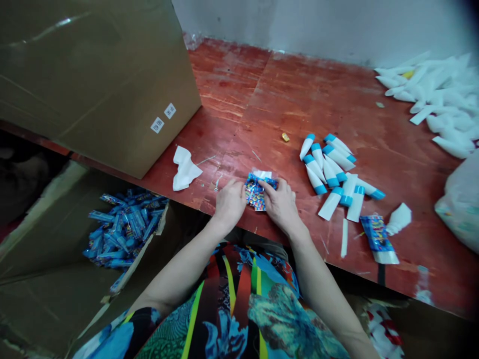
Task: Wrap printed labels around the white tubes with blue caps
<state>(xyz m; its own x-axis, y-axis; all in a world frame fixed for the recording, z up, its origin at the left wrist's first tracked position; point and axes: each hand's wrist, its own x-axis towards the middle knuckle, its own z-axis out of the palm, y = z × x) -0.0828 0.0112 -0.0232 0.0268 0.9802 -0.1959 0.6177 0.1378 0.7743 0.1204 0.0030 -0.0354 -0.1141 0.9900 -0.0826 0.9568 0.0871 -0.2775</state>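
"Was any writing legible?"

"No: two labels [163, 118] on your carton [93, 85], at the red surface's [232, 144] left edge, were too small."

"And the blue packet [256, 198]?"

"Near the front edge. Your left hand [230, 203] pinched it in a closed grip; your right hand [282, 204] touched it, its grip impossible to tell. A pale wall [318, 30] stood behind."

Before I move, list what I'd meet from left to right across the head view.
Pile of blue packets → white scrap → left hand → colourful blue wrapper → right hand → white tubes with blue ends → plastic bag.
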